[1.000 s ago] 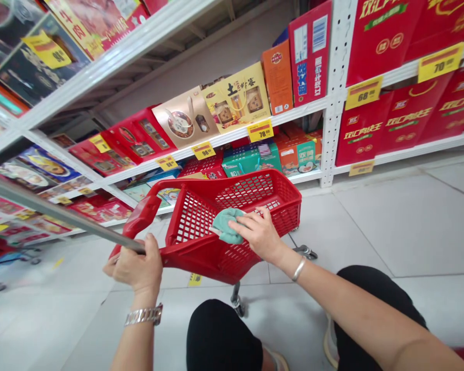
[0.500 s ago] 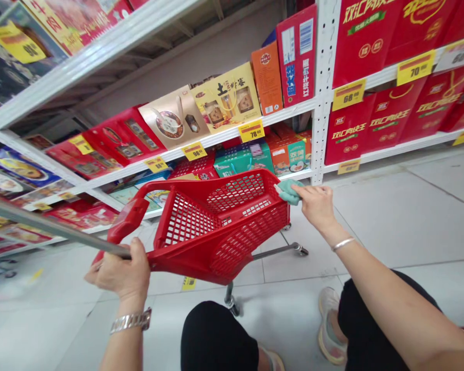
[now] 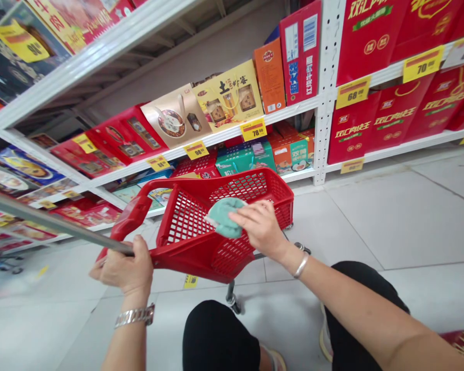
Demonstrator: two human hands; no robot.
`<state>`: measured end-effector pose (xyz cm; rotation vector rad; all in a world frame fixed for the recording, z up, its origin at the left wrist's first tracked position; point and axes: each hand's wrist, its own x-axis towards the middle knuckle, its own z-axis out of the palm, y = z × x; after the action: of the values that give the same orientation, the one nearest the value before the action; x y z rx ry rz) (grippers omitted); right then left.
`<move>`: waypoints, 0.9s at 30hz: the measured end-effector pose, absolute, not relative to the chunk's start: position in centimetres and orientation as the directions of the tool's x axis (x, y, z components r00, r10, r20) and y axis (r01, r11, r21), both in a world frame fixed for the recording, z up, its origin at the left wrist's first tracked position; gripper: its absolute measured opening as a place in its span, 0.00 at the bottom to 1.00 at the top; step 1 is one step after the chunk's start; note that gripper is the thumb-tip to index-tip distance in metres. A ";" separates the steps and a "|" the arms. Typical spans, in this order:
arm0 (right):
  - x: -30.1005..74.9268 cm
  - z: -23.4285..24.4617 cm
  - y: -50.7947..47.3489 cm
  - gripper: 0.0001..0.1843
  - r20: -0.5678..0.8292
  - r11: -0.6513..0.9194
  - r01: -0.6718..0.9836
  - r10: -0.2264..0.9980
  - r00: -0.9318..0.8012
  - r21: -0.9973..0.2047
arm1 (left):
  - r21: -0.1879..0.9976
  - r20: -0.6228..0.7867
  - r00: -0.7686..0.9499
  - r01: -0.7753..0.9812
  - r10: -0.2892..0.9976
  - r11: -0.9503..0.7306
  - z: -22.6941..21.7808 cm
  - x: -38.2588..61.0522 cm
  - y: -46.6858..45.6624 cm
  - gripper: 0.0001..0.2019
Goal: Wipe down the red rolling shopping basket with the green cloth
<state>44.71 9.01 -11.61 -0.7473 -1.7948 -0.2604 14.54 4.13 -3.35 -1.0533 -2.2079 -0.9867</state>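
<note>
A small red plastic shopping cart (image 3: 185,255) with lattice sides stands tilted across my view. My left hand (image 3: 126,268), with a metal watch at its wrist, is closed round the lower end of a grey metal pole (image 3: 62,221) beside the cart's red handle (image 3: 131,216). Whether the pole belongs to the cart I cannot tell. In my right hand (image 3: 261,226) a folded green cloth (image 3: 226,216) is pinched between fingers and thumb. It is over the near side of the basket; whether it touches the rim is unclear.
White shelves (image 3: 286,111) behind the cart hold gift boxes, among them a yellow box (image 3: 228,98) and an orange box (image 3: 269,77). Red cartons (image 3: 351,129) fill the right shelves. My knees (image 3: 220,335) are close to the cart's near wheel (image 3: 234,304).
My right hand has moved left with the cloth, from the basket's far right corner to above its near side. The left hand keeps its grip.
</note>
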 end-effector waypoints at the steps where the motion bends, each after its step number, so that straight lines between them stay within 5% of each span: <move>1: 43.2 -11.4 8.5 0.18 0.930 0.813 0.565 0.303 -0.207 -0.139 | 0.392 0.689 -0.574 0.809 0.443 0.438 -3.4 14.5 4.1 0.15; 5: 38.7 -11.9 7.4 0.10 0.939 0.876 0.482 0.149 -0.310 0.020 | 0.386 0.698 -0.565 0.814 0.439 0.434 -3.5 14.3 4.1 0.15; 12: 39.4 -14.5 8.2 0.09 0.887 0.873 0.476 0.136 -0.442 0.104 | 0.387 0.685 -0.565 0.817 0.460 0.428 -3.4 13.9 3.9 0.16; 20: 47.1 -16.5 10.5 0.11 0.840 0.811 0.571 0.221 -0.496 0.124 | 0.401 0.670 -0.565 0.821 0.481 0.406 -3.2 13.4 4.2 0.16; 27: 53.6 -17.4 11.9 0.14 0.792 0.730 0.683 0.403 -0.458 0.024 | 0.386 0.664 -0.548 0.834 0.508 0.394 -3.2 12.3 4.8 0.16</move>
<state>53.62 11.89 -17.43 -0.8190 -2.1093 -0.4345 12.33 4.82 -3.18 -1.1509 -2.2140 -0.9877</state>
